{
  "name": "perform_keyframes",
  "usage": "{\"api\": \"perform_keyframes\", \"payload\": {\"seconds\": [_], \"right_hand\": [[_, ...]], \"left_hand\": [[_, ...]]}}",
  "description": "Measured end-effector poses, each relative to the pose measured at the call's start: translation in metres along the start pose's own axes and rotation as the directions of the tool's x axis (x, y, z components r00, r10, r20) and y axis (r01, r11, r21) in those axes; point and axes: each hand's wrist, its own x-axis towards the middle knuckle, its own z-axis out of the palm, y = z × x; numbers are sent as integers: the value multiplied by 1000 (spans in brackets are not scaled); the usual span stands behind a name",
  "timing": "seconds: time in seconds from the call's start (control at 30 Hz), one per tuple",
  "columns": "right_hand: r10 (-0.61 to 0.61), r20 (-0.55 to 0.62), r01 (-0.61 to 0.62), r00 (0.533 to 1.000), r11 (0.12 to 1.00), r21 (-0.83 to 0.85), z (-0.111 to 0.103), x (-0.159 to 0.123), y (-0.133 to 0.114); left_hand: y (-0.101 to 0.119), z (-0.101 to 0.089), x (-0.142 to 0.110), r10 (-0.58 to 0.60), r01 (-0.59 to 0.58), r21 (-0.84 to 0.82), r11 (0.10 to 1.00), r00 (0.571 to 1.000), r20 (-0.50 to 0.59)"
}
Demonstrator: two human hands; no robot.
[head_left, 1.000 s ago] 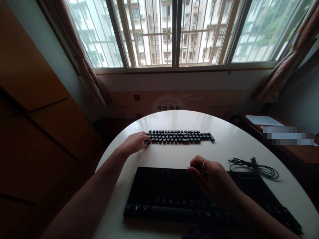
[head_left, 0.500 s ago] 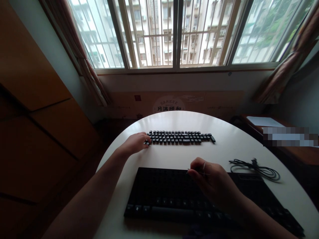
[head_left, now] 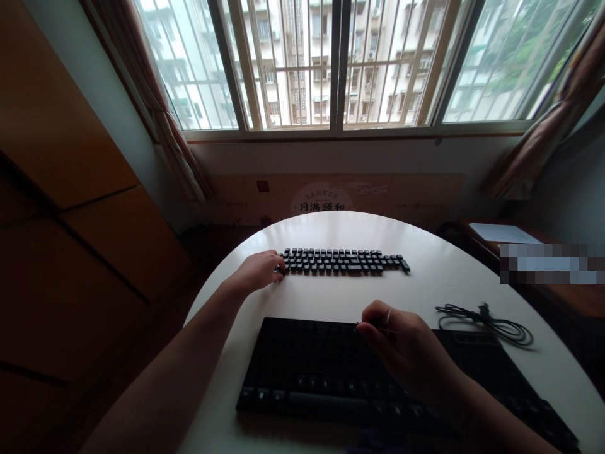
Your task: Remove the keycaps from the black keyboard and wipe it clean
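Note:
Loose black keycaps (head_left: 338, 260) stand in rows across the far part of the white table. At the left end of those rows is my left hand (head_left: 259, 271), its fingers closed around a keycap (head_left: 280, 272). The black keyboard (head_left: 302, 353) lies nearer to me; many of its upper keys are off, while some bottom-row keys remain seated. Above the keyboard's far edge, my right hand (head_left: 394, 334) is closed on a thin wire keycap puller (head_left: 389, 320). Its fingers hide most of the tool.
A coiled black cable (head_left: 491, 325) rests on the table (head_left: 312, 299) beyond the keyboard's right part. To the right stands a brown side table with a paper (head_left: 505, 233) on it. A wooden cabinet (head_left: 70, 265) is at the left, and a barred window lies ahead.
My left fingers have shifted slightly at the keycap near the row's left end. The right hand stays above the keyboard with the puller. The whole view has moved a little.

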Motion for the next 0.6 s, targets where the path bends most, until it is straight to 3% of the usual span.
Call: {"api": "perform_keyframes", "payload": {"seconds": [0.4,0.6], "right_hand": [[-32,-12,32,999,999,19,1,0,2],[-2,33,-2,999,991,135,8,-1,5]], "left_hand": [[-1,-6,-4,11,-12,-35,999,999,-37],[20,-24,-12,-18,-5,-80,997,960,-278]]}}
